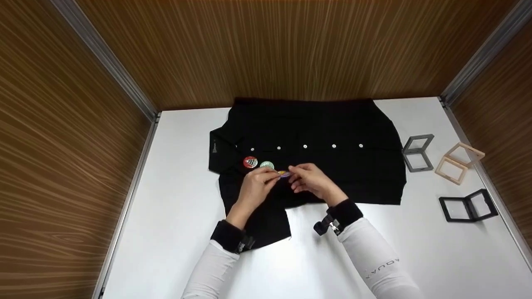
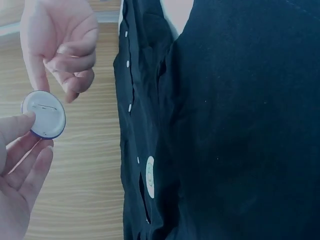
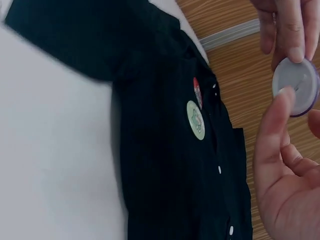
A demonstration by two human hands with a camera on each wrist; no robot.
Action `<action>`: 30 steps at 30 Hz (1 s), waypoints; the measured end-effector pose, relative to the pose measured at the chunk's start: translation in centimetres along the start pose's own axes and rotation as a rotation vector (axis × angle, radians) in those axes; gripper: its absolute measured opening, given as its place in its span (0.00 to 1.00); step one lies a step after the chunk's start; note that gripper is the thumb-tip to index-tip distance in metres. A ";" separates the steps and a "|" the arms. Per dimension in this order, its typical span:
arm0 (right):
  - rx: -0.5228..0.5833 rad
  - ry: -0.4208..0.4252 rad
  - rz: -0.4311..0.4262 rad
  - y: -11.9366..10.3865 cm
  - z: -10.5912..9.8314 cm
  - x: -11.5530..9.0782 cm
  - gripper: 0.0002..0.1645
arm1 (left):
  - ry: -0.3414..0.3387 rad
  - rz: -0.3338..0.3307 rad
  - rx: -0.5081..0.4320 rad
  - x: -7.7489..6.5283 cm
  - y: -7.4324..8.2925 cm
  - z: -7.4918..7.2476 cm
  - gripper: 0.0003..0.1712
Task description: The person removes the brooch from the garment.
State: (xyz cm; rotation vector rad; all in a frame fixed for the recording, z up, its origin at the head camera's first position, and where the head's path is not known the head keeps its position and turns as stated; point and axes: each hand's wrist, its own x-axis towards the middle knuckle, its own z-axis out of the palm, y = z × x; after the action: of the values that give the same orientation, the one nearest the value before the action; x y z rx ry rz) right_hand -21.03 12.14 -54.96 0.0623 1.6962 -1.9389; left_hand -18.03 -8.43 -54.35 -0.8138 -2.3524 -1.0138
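A round pin badge (image 1: 284,174) is held above a black button-up shirt (image 1: 324,124) laid flat. Its white back with a metal pin faces the wrist cameras, and its rim is purple. My left hand (image 1: 258,185) pinches the badge between thumb and fingers. At the opposite edge is my right hand (image 1: 311,179), its thumb tip on the badge's back by the pin (image 3: 300,82) and other fingers loosely bent. Whether the pin is unclasped, I cannot tell. On the shirt front are a red badge (image 1: 250,162) and a pale green badge (image 1: 267,165), partly behind my left hand.
Three small hinged frames stand opened on the white table (image 1: 178,187) at the right: a grey frame (image 1: 417,153), a beige frame (image 1: 458,162) and a black frame (image 1: 468,206). Wood-patterned panels (image 1: 266,54) enclose the back and sides.
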 end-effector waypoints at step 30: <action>-0.165 0.176 -0.091 1.8 -7.6 -2.2 0.09 | -0.544 -0.174 0.154 -1.9 0.1 1.9 0.28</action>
State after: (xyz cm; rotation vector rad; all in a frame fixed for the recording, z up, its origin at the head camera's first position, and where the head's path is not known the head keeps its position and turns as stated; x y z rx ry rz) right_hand -20.79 19.90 -57.20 0.0981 2.0008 -1.8981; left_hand -16.90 -7.62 -56.65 -0.9257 -2.9624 -0.7240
